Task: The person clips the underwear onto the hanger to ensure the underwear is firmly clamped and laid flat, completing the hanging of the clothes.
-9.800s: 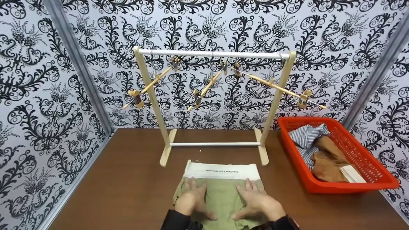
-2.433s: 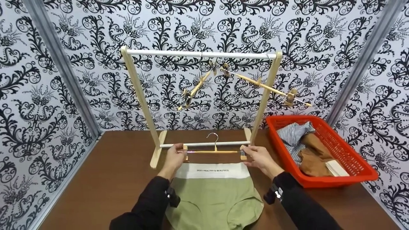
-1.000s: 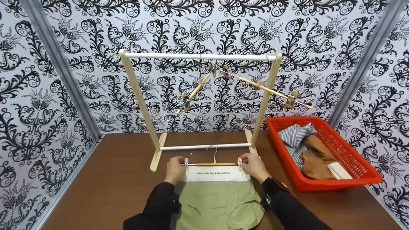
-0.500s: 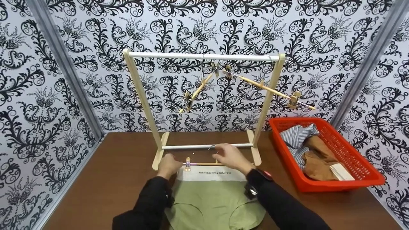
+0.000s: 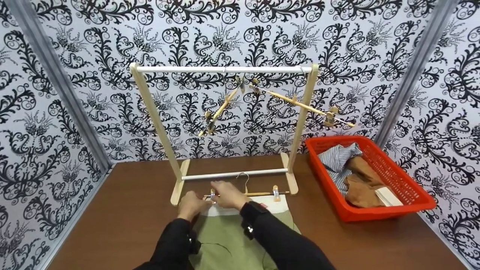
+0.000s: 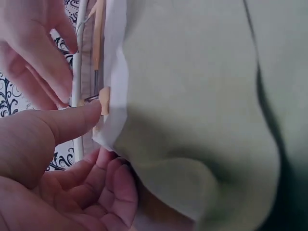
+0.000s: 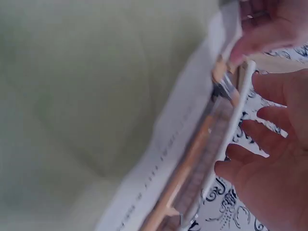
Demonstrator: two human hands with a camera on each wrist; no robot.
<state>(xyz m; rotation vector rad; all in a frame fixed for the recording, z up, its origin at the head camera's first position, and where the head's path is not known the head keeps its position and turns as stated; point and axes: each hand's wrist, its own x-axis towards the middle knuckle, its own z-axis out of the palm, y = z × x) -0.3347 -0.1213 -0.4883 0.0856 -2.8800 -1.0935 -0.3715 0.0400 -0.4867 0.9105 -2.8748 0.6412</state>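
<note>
Green briefs (image 5: 221, 236) with a white printed waistband (image 7: 159, 139) lie on the brown table. A clip hanger (image 5: 258, 194) lies along the waistband, hook pointing away. Its right clip (image 5: 276, 193) sits over the waistband near that corner. At the left clip (image 6: 104, 100) is my left hand (image 5: 193, 205), its thumb against the clip's end and its fingers curled under the waistband corner, pinching it. My right hand (image 5: 228, 195) is close beside the same clip; in the right wrist view its fingers (image 7: 262, 134) are loosely bent with nothing between them.
Behind stands a wooden rack (image 5: 155, 116) with a white top rail (image 5: 221, 69) and lower bar (image 5: 236, 174). Two more clip hangers hang there, one near the middle (image 5: 225, 105), another at right (image 5: 296, 101). At right, a red basket (image 5: 375, 215) holds striped and brown clothes (image 5: 360, 195).
Earlier my hands lay flat on the briefs; then the rack's left hanger came down and was laid at the waistband. My right hand has since moved from the right clip to the left one.
</note>
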